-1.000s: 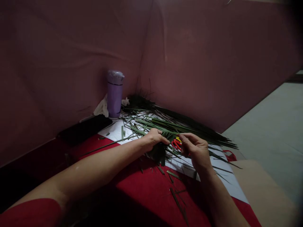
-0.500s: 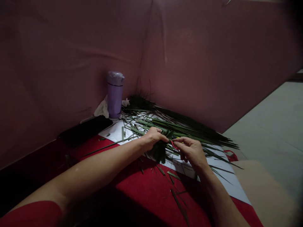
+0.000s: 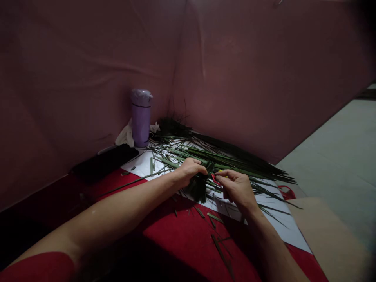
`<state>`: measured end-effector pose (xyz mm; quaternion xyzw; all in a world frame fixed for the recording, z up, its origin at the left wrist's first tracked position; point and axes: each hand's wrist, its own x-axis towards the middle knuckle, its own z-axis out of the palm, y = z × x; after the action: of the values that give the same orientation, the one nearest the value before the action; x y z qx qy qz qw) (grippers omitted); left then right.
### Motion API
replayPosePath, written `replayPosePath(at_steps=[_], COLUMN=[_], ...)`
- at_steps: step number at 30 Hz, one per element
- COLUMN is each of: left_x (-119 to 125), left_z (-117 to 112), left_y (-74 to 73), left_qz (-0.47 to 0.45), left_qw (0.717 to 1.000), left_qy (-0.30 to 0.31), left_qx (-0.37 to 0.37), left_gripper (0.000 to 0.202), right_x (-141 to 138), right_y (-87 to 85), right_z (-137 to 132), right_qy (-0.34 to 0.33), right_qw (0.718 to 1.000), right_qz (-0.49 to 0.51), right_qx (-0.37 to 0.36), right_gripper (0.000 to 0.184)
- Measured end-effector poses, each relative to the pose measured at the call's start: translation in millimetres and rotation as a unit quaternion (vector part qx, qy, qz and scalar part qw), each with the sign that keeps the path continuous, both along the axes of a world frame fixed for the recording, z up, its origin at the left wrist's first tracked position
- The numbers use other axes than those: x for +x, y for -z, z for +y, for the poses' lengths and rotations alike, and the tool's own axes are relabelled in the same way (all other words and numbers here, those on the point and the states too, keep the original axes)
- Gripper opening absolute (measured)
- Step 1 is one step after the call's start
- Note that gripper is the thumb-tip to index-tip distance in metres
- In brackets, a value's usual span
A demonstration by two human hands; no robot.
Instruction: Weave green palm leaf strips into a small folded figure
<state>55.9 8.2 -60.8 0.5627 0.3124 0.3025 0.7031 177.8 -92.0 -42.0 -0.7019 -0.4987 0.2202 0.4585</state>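
A heap of long green leaf strips (image 3: pixel 223 160) lies on white paper (image 3: pixel 141 164) over a red cloth (image 3: pixel 182 239). My left hand (image 3: pixel 189 171) is closed round a dark green bundle of folded strips (image 3: pixel 199 187), holding it against the paper. My right hand (image 3: pixel 237 188) is just to its right, fingers curled and pinched on a thin strip at the bundle's edge. Red and yellow scissor handles (image 3: pixel 216 178) peek out between the two hands, partly hidden by my right fingers.
A purple tumbler (image 3: pixel 141 116) stands at the back by the pink fabric wall, with crumpled white tissue (image 3: pixel 125 135) beside it. A black flat object (image 3: pixel 104 160) lies left of the paper. Cut leaf scraps (image 3: pixel 219 243) litter the red cloth. Pale floor (image 3: pixel 337 156) lies to the right.
My right hand has moved left and down toward the bundle, covering most of the scissor handles, and its fingers have closed into a pinch. My left hand has barely shifted.
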Motion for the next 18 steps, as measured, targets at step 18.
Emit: replayPosePath(at_steps=[18], left_x=[0.2], left_z=[-0.6], left_y=[-1.7], left_qz=[-0.006], left_qw=[1.0], left_qy=[-0.004], left_qx=[0.014], left_gripper=[0.011], right_x=[3.9], right_y=[4.2], right_z=[3.2], right_qy=[-0.044], right_qw=[0.997], right_qz=[0.065], right_qx=[-0.003], right_gripper=[0.019])
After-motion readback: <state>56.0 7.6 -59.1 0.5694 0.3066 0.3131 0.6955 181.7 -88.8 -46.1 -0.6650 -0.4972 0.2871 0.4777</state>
